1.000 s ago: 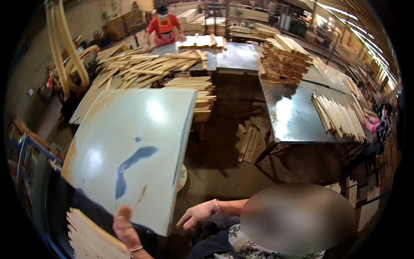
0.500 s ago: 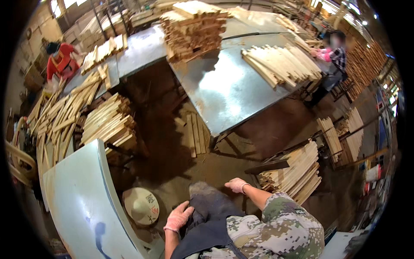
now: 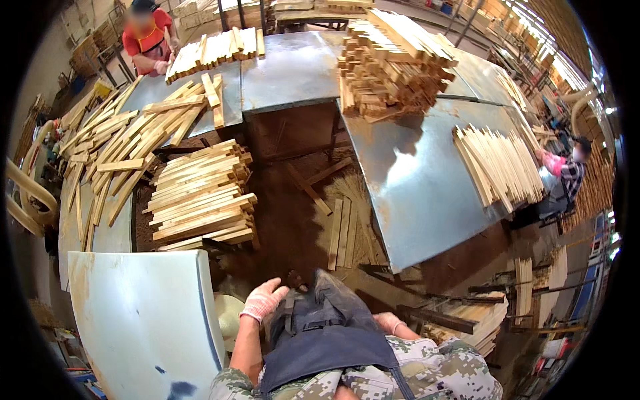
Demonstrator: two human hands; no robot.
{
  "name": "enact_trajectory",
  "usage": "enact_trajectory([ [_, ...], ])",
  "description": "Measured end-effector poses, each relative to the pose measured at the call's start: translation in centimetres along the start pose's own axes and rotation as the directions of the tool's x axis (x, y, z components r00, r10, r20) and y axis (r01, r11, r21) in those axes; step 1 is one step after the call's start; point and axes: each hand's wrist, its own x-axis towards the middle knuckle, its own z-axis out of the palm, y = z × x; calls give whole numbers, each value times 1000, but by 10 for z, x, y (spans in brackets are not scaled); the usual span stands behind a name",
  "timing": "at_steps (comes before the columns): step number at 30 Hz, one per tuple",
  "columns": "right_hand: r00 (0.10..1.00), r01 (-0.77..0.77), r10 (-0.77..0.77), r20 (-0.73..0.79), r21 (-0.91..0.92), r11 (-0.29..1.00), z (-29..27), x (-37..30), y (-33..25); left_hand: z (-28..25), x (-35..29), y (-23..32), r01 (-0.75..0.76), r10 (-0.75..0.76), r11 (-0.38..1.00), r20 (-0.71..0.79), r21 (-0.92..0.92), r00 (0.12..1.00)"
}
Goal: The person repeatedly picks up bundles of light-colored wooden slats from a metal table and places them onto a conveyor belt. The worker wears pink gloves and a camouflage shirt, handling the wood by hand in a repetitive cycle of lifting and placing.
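Note:
My left hand is in a pale pinkish work glove, hanging beside the dark apron. Its fingers are stretched out, with nothing in them. At the apron's right edge is my right hand, gloved alike. Its fingers are partly hidden, so their closing cannot be made out. Ahead of my left hand lies a stack of wooden strips on a low support. Close by on the left stands a pale blue-white machine table, and a round whitish hat-like thing is half hidden behind its edge.
Loose strips heap up at the left, near a person in red. Metal tables carry a tall wood stack and a row of strips. Another person stands far right. Planks lie on the floor.
My view has turned left, so the tables and stacks sit farther right. My right hand, stretched out before, is now drawn in beside the apron. The left hand stays free.

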Motion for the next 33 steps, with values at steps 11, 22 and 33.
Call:
enact_trajectory([
  [11, 984, -143, 178, 26, 711, 689, -129, 164, -176, -128, 146, 35, -74, 72, 995, -21, -65, 997],
  [22, 963, -255, 269, 26, 426, 868, -298, 332, -301, -199, 303, 60, 131, -172, 964, -165, -233, 971],
  [33, 984, 175, -164, -65, 488, 855, -521, 476, -594, -323, 522, 210, 17, -63, 894, -87, -447, 994],
])
